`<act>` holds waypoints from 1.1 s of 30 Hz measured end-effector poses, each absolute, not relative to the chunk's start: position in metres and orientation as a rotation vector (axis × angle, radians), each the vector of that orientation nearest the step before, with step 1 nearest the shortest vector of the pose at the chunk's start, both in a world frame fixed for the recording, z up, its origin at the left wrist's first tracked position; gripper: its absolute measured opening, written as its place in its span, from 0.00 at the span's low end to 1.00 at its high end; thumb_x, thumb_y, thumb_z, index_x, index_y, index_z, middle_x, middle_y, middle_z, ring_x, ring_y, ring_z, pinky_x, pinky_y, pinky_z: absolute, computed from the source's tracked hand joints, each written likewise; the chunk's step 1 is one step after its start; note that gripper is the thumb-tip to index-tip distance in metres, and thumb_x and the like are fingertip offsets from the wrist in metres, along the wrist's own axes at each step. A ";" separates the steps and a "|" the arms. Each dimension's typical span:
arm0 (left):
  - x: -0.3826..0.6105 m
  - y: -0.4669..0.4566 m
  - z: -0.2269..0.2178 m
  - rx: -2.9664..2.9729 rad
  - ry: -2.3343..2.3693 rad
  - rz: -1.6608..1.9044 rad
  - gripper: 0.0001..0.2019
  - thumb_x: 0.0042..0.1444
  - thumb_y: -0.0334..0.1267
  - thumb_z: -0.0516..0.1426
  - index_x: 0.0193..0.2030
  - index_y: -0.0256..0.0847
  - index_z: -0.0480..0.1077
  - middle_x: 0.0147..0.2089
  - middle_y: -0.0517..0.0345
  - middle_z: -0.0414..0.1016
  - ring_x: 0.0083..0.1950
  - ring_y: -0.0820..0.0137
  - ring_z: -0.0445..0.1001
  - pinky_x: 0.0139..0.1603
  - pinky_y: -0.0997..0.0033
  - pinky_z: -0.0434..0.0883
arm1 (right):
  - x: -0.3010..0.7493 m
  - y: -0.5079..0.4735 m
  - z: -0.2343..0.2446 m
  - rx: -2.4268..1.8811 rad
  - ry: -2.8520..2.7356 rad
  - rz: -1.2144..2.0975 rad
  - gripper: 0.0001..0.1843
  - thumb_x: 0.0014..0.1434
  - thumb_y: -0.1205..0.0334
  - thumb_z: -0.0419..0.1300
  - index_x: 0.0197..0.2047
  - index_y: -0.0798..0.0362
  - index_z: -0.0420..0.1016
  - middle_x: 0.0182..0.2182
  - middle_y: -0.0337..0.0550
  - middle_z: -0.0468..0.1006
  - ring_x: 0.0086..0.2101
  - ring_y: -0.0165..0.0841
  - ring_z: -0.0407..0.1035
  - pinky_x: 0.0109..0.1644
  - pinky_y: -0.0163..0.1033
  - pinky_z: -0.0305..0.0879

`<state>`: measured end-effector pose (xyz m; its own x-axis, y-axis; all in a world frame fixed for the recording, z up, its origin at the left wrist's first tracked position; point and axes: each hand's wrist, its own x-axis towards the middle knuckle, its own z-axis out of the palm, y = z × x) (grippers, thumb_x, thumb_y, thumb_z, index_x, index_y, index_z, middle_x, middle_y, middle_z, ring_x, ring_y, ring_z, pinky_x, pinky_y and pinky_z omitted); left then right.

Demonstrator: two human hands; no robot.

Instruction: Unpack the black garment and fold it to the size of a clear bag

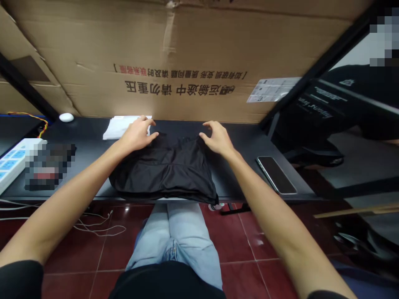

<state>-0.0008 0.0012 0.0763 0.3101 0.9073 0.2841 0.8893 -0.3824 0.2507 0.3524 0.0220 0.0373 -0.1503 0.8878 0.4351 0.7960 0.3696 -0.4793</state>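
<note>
A folded black cloth garment (163,170) lies on the black tabletop (240,139), its near edge at the table's front edge. My left hand (135,135) is at the garment's far left corner, with the thumb over the cloth and the fingers curled and apart. My right hand (218,139) is at the far right corner, its thumb and fingers spread around the cloth edge without a clear grip. Just behind my left hand sits a white folded stack (123,128), possibly cloth or paper.
A large cardboard box (181,62) with printed lettering stands along the table's back. A smartphone (276,175) lies to the right, with a white power strip (15,162), a pixelated object (48,166) and a white mouse (66,117) to the left.
</note>
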 end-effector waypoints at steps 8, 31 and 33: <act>-0.046 -0.087 0.042 2.543 1.651 0.324 0.52 0.67 0.73 0.55 0.85 0.37 0.54 0.87 0.39 0.51 0.87 0.45 0.49 0.86 0.41 0.51 | 0.295 -0.040 0.027 -1.346 -2.563 0.223 0.54 0.69 0.23 0.54 0.84 0.50 0.54 0.84 0.59 0.47 0.82 0.59 0.39 0.83 0.74 0.38; -0.079 -0.127 -0.018 2.294 1.701 0.670 0.48 0.68 0.68 0.57 0.87 0.48 0.49 0.86 0.48 0.54 0.86 0.47 0.55 0.85 0.41 0.59 | 0.380 -0.125 0.006 -1.410 -2.350 0.501 0.68 0.55 0.31 0.76 0.86 0.40 0.46 0.84 0.50 0.48 0.81 0.55 0.44 0.84 0.66 0.50; -0.077 -0.127 -0.019 2.278 1.721 0.694 0.47 0.68 0.68 0.57 0.86 0.48 0.51 0.85 0.48 0.56 0.84 0.48 0.58 0.84 0.42 0.60 | 0.381 -0.124 0.005 -1.398 -2.327 0.479 0.66 0.55 0.33 0.78 0.86 0.38 0.50 0.83 0.48 0.52 0.80 0.57 0.49 0.82 0.67 0.54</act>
<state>-0.0770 -0.1266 -0.0190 0.2104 0.9467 0.2441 0.8514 -0.3001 0.4301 0.3814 -0.1242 0.0051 -0.4311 0.8902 0.1475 0.7596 0.4463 -0.4732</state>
